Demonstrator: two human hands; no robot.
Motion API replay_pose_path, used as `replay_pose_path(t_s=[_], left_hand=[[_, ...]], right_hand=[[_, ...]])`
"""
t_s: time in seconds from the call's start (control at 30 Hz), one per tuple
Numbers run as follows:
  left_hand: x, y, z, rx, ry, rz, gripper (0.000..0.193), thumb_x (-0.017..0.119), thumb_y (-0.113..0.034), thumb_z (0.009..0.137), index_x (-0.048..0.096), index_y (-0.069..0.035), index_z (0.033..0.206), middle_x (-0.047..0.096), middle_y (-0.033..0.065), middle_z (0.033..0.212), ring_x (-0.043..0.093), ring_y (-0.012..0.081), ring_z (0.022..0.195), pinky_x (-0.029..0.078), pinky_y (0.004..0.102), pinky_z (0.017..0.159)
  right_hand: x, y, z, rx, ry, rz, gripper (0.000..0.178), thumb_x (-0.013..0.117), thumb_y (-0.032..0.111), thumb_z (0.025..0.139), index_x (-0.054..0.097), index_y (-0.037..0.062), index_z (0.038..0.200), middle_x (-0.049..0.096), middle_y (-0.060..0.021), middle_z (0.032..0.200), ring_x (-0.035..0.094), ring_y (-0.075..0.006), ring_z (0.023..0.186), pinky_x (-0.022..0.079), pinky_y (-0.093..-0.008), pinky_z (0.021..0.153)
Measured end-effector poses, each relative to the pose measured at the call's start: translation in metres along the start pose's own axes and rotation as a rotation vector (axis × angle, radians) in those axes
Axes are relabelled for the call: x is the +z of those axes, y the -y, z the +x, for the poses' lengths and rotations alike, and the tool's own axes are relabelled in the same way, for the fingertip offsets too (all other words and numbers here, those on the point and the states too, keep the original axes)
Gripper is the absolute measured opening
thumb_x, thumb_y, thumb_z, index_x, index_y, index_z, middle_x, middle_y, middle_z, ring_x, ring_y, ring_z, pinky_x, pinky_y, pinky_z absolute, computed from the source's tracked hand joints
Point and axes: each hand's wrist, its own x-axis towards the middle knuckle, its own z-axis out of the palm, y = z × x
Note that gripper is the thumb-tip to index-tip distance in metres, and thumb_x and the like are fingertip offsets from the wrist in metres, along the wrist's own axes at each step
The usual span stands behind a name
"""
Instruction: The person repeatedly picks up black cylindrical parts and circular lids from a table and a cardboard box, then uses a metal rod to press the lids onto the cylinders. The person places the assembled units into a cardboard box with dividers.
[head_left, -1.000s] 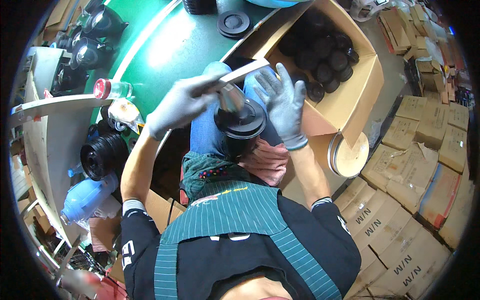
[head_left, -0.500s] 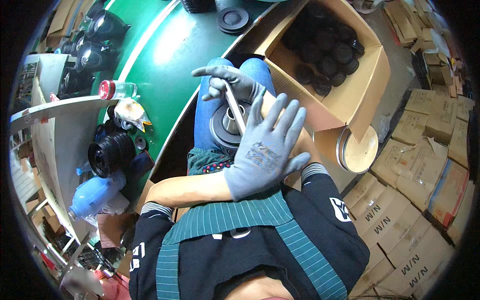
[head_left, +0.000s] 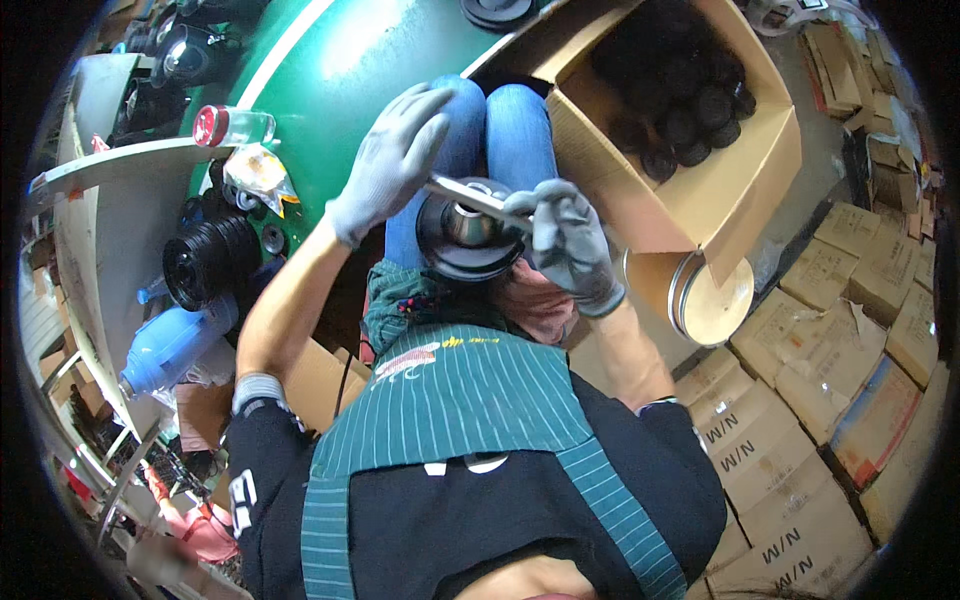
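A black disc-shaped part (head_left: 480, 266) with a shiny metal hub (head_left: 470, 226) rests at my lap, just below my knees in view. Across the hub lies a slim metal bar (head_left: 470, 194), tilted slightly down to the right. My right hand (head_left: 572, 245), in a grey glove, has its fingers closed round the bar's right end. At the bar's left end my gloved left hand (head_left: 395, 155) lies with fingers stretched out, its palm side against or very close to the metal. Whether the bar's left tip touches the palm is hidden.
On my right an open cardboard box (head_left: 660, 215) holds many black round parts (head_left: 690, 110). Beside it stands a round drum (head_left: 715, 300). Left are a clear jar with red lid (head_left: 235, 126), a black ribbed stack (head_left: 210, 262) and a blue bottle (head_left: 180, 345). Stacked cartons (head_left: 790, 480) stand lower right.
My crossed arms have uncrossed: the left hand moved up and left, the right hand down and right. The bar swung from steep to nearly crosswise. The whole view has shifted slightly.
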Motion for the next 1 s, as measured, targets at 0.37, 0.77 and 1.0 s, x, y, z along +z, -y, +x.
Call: replay_pose_path(t_s=[0.37,0.77,1.0], left_hand=[[0.000,-0.008,-0.015,-0.221,0.086,-0.477,0.044,0.043,-0.025,0.117,0.057,-0.003,0.151,0.062,0.0195,0.152,0.056,0.0332,0.144,0.040,0.0447,0.125],[0.131,-0.063,0.098,0.521,0.772,-0.745,0.039,0.053,-0.030,0.114,0.071,-0.003,0.135,0.070,0.0197,0.134,0.065,0.0359,0.126,0.049,0.0457,0.114],[0.085,-0.017,0.084,0.316,0.061,-0.395,0.035,0.060,-0.025,0.108,0.070,-0.007,0.137,0.072,0.0156,0.128,0.068,0.0297,0.120,0.053,0.0398,0.106]], right_hand=[[0.031,0.012,0.013,-0.191,0.259,-0.317,0.050,0.049,0.038,0.111,0.077,-0.0020,0.104,0.060,-0.0035,0.076,0.063,-0.0226,0.089,0.038,-0.0615,0.123],[0.148,-0.005,0.040,0.035,0.977,-1.655,0.043,0.066,0.045,0.099,0.063,0.0109,0.073,0.065,-0.0089,0.063,0.067,-0.0273,0.055,0.053,-0.0403,0.056],[0.079,-0.001,0.066,-0.028,0.362,-0.456,0.072,0.036,0.061,0.112,0.069,-0.0004,0.127,0.077,-0.0176,0.105,0.074,-0.0304,0.102,0.056,-0.0415,0.099]])
